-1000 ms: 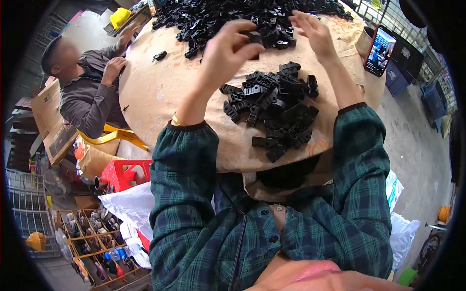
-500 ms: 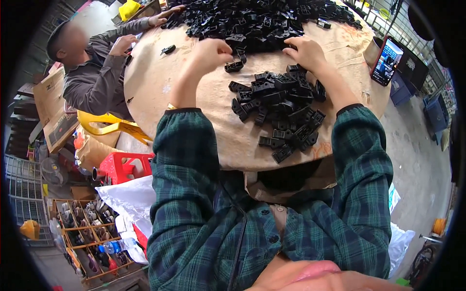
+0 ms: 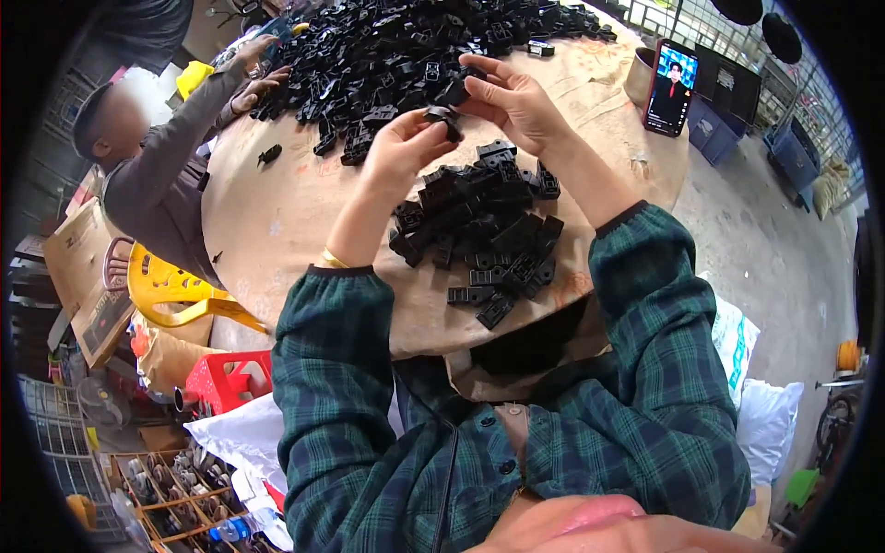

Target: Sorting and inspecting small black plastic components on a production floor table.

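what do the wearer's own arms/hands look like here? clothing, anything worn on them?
Both arms wear long sleeves in a dark green and navy plaid, gathered at the cuffs; the same fabric runs down a buttoned shirt front. The left hand is bare, with a thin gold-coloured bangle at the wrist. The right hand is bare too; no gloves, no rings or watch that I can make out.

The left grip (image 3: 404,146) covers most of the small black part (image 3: 442,116) it pinches, so its shape cannot be told. The far heap (image 3: 406,46) runs off the top edge. The desk's (image 3: 277,221) near rim hides behind plaid sleeves (image 3: 341,369).
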`<state>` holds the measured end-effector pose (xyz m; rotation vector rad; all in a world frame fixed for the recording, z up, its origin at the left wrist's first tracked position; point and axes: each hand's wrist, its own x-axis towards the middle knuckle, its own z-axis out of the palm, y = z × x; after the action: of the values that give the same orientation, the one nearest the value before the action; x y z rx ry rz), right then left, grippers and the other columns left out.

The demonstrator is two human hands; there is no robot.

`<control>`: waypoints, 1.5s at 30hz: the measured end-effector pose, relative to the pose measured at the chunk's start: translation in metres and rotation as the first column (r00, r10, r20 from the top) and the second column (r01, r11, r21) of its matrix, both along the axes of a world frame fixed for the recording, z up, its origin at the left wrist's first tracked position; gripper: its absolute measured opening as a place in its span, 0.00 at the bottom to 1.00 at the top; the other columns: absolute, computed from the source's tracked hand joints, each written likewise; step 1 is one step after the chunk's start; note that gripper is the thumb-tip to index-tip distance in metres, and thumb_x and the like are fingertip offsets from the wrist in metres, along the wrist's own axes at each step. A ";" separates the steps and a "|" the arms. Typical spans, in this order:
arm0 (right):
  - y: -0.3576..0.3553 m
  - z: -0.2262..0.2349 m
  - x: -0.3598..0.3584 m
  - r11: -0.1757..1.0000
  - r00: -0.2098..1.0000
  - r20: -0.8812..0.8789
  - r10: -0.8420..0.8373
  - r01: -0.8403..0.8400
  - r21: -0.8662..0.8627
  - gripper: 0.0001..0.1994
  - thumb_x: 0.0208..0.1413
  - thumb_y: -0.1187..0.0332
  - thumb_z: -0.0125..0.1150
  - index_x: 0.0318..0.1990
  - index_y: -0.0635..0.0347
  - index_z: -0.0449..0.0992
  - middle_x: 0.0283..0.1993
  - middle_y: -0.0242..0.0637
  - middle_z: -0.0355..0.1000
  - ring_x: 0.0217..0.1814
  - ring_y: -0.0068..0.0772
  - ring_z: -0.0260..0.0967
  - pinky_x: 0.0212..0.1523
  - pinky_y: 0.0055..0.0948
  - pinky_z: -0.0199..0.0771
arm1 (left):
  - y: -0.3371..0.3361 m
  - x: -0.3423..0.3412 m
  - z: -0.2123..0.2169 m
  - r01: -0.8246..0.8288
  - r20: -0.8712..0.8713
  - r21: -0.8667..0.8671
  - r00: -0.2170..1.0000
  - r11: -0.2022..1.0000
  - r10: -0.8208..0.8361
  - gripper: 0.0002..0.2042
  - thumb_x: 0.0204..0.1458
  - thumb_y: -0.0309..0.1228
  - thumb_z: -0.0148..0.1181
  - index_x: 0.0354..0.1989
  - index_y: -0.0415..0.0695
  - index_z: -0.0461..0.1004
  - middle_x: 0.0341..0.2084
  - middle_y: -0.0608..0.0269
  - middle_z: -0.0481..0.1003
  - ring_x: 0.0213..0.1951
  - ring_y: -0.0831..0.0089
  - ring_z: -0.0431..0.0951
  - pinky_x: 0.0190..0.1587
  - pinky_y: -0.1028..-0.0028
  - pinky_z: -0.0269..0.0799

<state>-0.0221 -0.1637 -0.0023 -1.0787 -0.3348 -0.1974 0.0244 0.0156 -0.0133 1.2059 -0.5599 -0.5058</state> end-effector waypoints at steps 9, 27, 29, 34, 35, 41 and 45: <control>0.011 -0.001 -0.007 0.805 0.952 0.130 -0.278 0.305 -0.510 0.13 0.47 0.68 0.62 0.38 0.66 0.73 0.31 0.32 0.72 0.30 0.16 0.67 0.32 0.15 0.67 | -0.007 -0.006 0.004 -0.084 -0.004 -0.209 0.996 0.974 0.085 0.13 0.49 0.22 0.54 0.44 0.34 0.67 0.35 0.60 0.72 0.36 0.72 0.74 0.43 0.74 0.74; 0.024 0.003 -0.022 0.153 0.570 0.780 -0.258 0.821 -0.550 0.10 0.41 0.66 0.63 0.32 0.60 0.74 0.27 0.38 0.70 0.27 0.39 0.69 0.26 0.30 0.69 | -0.010 -0.025 0.014 -0.317 0.220 -0.078 0.919 0.945 0.327 0.13 0.48 0.24 0.57 0.43 0.33 0.69 0.30 0.63 0.75 0.31 0.82 0.73 0.36 0.83 0.69; 0.026 0.004 -0.024 0.146 0.580 0.767 -0.275 0.813 -0.563 0.11 0.41 0.63 0.63 0.32 0.59 0.75 0.28 0.38 0.70 0.29 0.40 0.69 0.28 0.32 0.69 | -0.011 -0.028 0.015 -0.294 0.174 -0.113 0.935 0.949 0.310 0.13 0.48 0.23 0.56 0.42 0.33 0.69 0.30 0.63 0.75 0.31 0.82 0.73 0.36 0.83 0.69; 0.021 0.003 -0.017 0.302 0.621 0.720 -0.310 0.782 -0.544 0.09 0.42 0.65 0.63 0.31 0.58 0.75 0.29 0.37 0.72 0.29 0.34 0.71 0.29 0.28 0.70 | -0.002 -0.020 0.025 -0.244 0.252 -0.030 0.937 0.969 0.244 0.11 0.50 0.24 0.53 0.42 0.33 0.70 0.31 0.61 0.75 0.30 0.81 0.73 0.35 0.83 0.70; 0.012 0.004 -0.012 0.540 0.785 0.568 -0.247 0.598 -0.591 0.09 0.48 0.65 0.61 0.32 0.62 0.75 0.29 0.36 0.72 0.29 0.25 0.70 0.29 0.23 0.71 | 0.000 -0.023 0.034 -0.272 0.362 0.041 0.901 0.961 0.240 0.12 0.50 0.25 0.54 0.42 0.34 0.70 0.30 0.61 0.75 0.30 0.81 0.73 0.34 0.83 0.69; -0.098 -0.022 0.031 0.241 0.672 0.359 -0.648 0.628 -0.739 0.14 0.53 0.59 0.53 0.37 0.62 0.76 0.34 0.38 0.74 0.33 0.22 0.71 0.32 0.21 0.72 | 0.006 -0.043 0.044 -0.271 0.758 0.472 0.612 0.839 -0.228 0.14 0.44 0.25 0.60 0.42 0.42 0.72 0.28 0.60 0.76 0.28 0.80 0.71 0.32 0.80 0.68; -0.074 -0.040 0.040 0.135 0.759 0.531 -0.377 0.612 -0.779 0.17 0.50 0.58 0.55 0.44 0.58 0.72 0.42 0.42 0.72 0.40 0.38 0.71 0.42 0.30 0.69 | 0.004 -0.045 0.034 -0.262 0.916 0.396 0.178 0.880 -0.359 0.14 0.41 0.28 0.62 0.39 0.43 0.74 0.33 0.57 0.74 0.34 0.70 0.75 0.34 0.74 0.71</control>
<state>0.0184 -0.2372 -0.0427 -2.4040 -0.2370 -0.8294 -0.0207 0.0201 0.0205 1.9840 -1.7311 0.2664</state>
